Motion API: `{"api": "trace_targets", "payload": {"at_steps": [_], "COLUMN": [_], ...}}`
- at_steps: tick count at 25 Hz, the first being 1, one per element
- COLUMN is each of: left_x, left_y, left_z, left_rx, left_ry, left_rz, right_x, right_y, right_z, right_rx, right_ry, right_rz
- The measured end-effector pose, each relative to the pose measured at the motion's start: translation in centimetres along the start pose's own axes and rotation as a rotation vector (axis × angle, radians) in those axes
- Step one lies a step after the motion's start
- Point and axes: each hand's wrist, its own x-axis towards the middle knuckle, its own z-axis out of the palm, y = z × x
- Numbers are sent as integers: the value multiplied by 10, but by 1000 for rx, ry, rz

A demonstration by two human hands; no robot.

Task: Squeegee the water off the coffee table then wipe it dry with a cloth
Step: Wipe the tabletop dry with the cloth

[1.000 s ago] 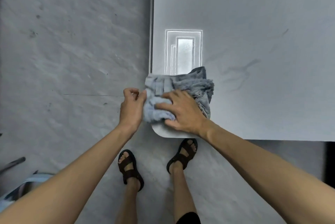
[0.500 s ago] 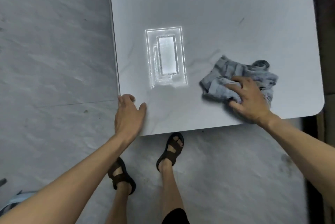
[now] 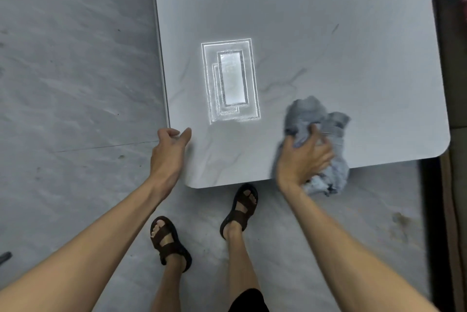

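The white marbled coffee table (image 3: 303,21) fills the upper middle of the head view, and a bright rectangular light reflection shows on its top. A crumpled grey-blue cloth (image 3: 328,122) lies at the table's near edge towards the right, with part of it hanging over the edge. My right hand (image 3: 303,157) is on the cloth, fingers curled into it and blurred by motion. My left hand (image 3: 169,150) rests at the table's near-left corner with loosely curled fingers and holds nothing. No squeegee is in view.
My feet in brown sandals (image 3: 240,208) stand on the grey floor just below the table's near edge. Dark furniture (image 3: 454,84) runs along the right side. A small dark object (image 3: 5,257) pokes in at the lower left edge.
My right hand swept the cloth from the near-left corner to the right, then pulled it back over the near edge. My left hand let go of the cloth and stayed at the corner.
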Motion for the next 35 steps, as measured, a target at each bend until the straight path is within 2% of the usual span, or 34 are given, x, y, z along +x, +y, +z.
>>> {"api": "trace_targets", "payload": {"at_steps": [3,5,9,11,13,14,16,18,19,20,21,22,23,26,28,30,32,33,34,35], "left_x": [4,4,-1,-6,-7,-6,0,5,5,5,5,5,5,4,-4,-15,-23,-23,-22,-21], "left_y": [0,2,4,6,9,12,19,22,21,22,22,25,26,29,24,21,26,31,35,38], "left_z": [-2,0,7,14,21,23,23,20,18,18,19,20,20,15,16,23,41,52,63,75], "left_rx": [-35,-41,81,149,209,238,247,233,228,218,204,187,169,61,57,167,302,376,451,522], "left_ry": [33,83,181,147,100,86,68,44,30,19,10,4,7,51,76,68,34,-1,-45,-88], "left_rz": [-16,4,135,189,194,186,152,118,106,96,87,72,52,-33,-39,102,258,319,367,405], "right_x": [-87,-115,-62,-5,64,97,140,141,126,106,80,52,21,-54,-34,12,75,106,133,155], "right_y": [-37,-44,-38,-33,-20,-12,-7,-32,-54,-79,-100,-116,-124,-113,-94,-66,-23,2,27,53], "right_z": [19,29,30,21,8,1,-6,8,19,28,35,41,46,47,46,32,9,-3,-17,-31], "right_rx": [-29,-91,-103,-160,-223,-213,-95,-38,-25,-16,-15,-8,3,-13,-60,-126,-199,-228,-243,-224], "right_ry": [-238,-410,-645,-704,-643,-575,-384,-152,-67,-26,-27,-64,-140,-505,-641,-699,-695,-660,-609,-528], "right_rz": [-382,-791,-1595,-1785,-1684,-1514,-1008,-454,-235,-116,-102,-198,-401,-1123,-1399,-1585,-1668,-1629,-1511,-1309]}}
